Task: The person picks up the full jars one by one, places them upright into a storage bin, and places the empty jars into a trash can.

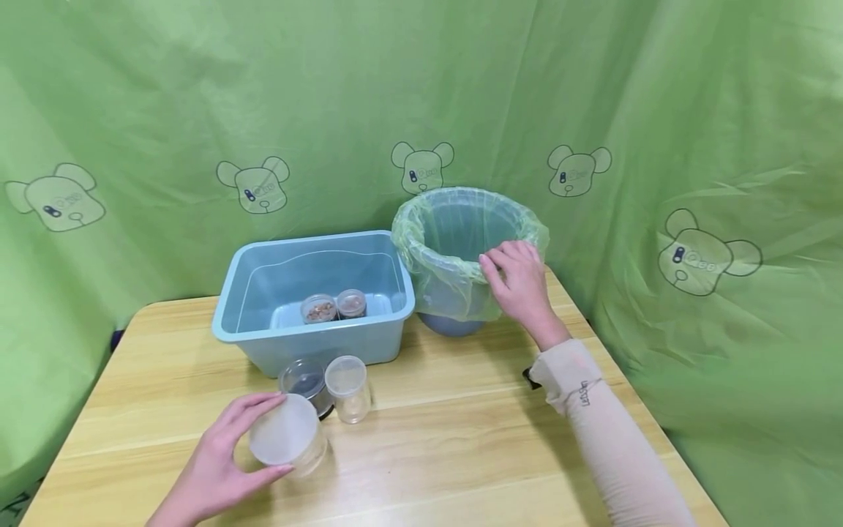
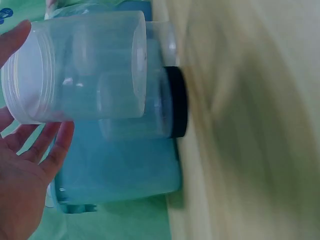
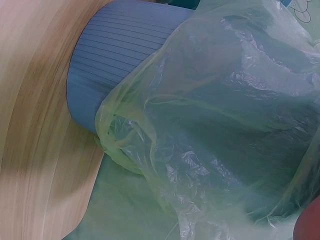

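Note:
My left hand (image 1: 220, 457) holds a clear plastic jar (image 2: 95, 70) with a frosted white lid (image 1: 285, 430), thumb on one side and fingers on the other. In the left wrist view, the jar's bottom is apart from the tabletop. Just behind it stand a clear container with a black base (image 1: 308, 382) and a slimmer clear jar with a whitish lid (image 1: 349, 395). At the near right rim of a blue bin (image 3: 120, 50), my right hand (image 1: 520, 282) grips the edge of the pale green bin liner (image 1: 454, 289). Only one fingertip (image 3: 309, 225) shows in the right wrist view.
A light blue tub (image 1: 316, 331) stands left of the bin, with a jar of brownish pieces (image 1: 320, 310) and a smaller jar (image 1: 352, 303) inside. Green curtains (image 1: 329, 88) with mouse drawings hang behind and beside the wooden table (image 1: 448, 446).

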The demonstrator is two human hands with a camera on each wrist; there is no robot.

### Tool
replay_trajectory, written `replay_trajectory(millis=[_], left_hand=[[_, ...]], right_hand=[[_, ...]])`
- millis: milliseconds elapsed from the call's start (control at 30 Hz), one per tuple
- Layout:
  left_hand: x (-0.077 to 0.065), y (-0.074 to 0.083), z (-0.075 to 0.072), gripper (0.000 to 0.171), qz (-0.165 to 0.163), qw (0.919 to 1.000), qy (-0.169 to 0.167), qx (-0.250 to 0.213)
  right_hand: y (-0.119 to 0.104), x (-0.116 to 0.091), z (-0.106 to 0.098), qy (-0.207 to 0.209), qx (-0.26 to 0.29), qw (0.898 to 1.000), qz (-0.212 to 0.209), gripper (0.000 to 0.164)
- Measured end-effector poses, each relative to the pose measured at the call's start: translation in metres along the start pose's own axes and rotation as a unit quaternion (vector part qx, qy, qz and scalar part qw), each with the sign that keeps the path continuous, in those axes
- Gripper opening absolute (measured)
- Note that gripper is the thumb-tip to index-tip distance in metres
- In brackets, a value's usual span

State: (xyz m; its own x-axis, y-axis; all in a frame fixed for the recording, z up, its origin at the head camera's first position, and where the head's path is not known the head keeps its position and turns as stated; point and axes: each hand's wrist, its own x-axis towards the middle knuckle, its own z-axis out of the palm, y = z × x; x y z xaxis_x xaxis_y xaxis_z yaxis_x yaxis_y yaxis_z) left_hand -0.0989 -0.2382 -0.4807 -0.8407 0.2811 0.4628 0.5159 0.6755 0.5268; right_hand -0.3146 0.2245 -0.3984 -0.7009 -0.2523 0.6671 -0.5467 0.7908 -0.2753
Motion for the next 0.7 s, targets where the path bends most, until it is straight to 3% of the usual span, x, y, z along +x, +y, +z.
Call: replay_trajectory(millis=[400,700], left_hand=[[0.021,0.017,-0.024,0.096,0.087,0.9947,0.031,-0.046],[0.049,0.023,-0.034,0.085,0.179,0.9757,0.066,-0.107]], right_hand=[[0.001,-0.001,0.002,0.007,0.001,1.0,-0.005,0.038],[0.001,0.001,0.001,0.007,-0.003,1.0,-0.008,0.04]])
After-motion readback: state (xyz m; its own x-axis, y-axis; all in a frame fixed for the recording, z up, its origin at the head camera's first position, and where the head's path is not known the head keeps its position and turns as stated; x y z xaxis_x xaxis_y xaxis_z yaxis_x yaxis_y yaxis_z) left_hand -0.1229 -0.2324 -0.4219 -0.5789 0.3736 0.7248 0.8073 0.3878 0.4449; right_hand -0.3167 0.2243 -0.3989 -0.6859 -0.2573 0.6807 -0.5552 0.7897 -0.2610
